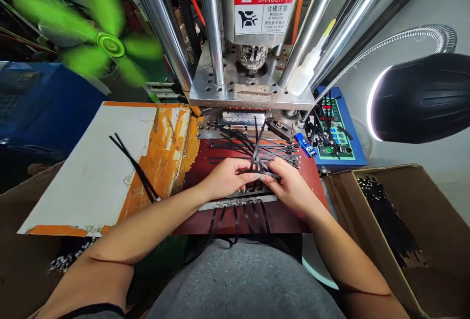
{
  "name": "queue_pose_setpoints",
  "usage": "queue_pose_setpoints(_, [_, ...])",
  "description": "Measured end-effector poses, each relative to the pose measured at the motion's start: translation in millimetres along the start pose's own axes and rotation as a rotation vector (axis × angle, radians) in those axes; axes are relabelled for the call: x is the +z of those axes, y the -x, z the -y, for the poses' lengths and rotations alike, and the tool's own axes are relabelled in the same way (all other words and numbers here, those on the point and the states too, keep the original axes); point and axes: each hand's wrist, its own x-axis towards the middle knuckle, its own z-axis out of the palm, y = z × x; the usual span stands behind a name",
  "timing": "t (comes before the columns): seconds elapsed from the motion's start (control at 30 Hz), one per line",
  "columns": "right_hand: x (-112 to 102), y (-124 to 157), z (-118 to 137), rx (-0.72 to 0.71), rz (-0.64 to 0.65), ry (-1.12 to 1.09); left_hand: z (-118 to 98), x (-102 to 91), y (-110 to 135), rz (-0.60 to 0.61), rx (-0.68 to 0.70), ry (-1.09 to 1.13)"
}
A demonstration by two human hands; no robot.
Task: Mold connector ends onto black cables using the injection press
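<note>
Black flat straps (259,162) were gripped between the left hand (225,179) and the right hand (290,185), held together above a slotted metal jig (238,202), apparently for alignment, on a red-topped counter (187,226) before a moulding press (251,91).

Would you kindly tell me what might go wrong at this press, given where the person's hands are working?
The left hand and right hand handle black straps close in front of the press platen. Its danger label warns against extending a hand, so reaching further in could risk a crushing injury if the press closes. The loose straps lying on the blue control panel might also catch a control and trigger something unintended.
</note>
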Motion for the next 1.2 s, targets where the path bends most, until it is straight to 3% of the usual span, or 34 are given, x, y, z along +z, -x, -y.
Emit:
queue_pose_setpoints(0.1, [3, 4, 3, -0.064, 0.009, 0.005, -8, 1.8, 5, -0.072, 0.092, -0.102])
queue_pose_setpoints(0.23, [-4, 14, 10, -0.06, -0.075, 0.049, -21, 4.8, 17, -0.153, 0.26, -0.284])
queue_pose_setpoints(0.4, [-15, 10, 19, -0.043, -0.087, 0.037, -26, 9.1, 31, -0.16, 0.372, -0.191])
queue_pose_setpoints(0.6, [-27, 3, 40, -0.064, -0.104, 0.122, -36, 2.9, 47, -0.323, 0.306, -0.015])
queue_pose_setpoints(0.73, [-40, -1, 48, -0.023, -0.127, 0.175, -28, 2.5, 37, -0.252, 0.147, 0.366])
queue_pose_setpoints(0.8, [-39, -13, 45, 0.02, -0.044, 0.199, -16, 6.2, 23, -0.244, 0.07, 0.612])
queue_pose_setpoints(0.97, [-12, -52, 33, 0.149, 0.28, 0.346, 8, 16.6, -7, -0.425, -0.069, 1.081])
queue_pose_setpoints(1.1, [-9, -56, 45, 0.02, 0.356, 0.545, 9, 5.8, 4, -0.408, -0.095, 1.135])
queue_pose_setpoints(1.2, [-14, -55, 43, -0.099, 0.377, 0.634, 9, -16.5, 21, -0.515, -0.055, 1.062])
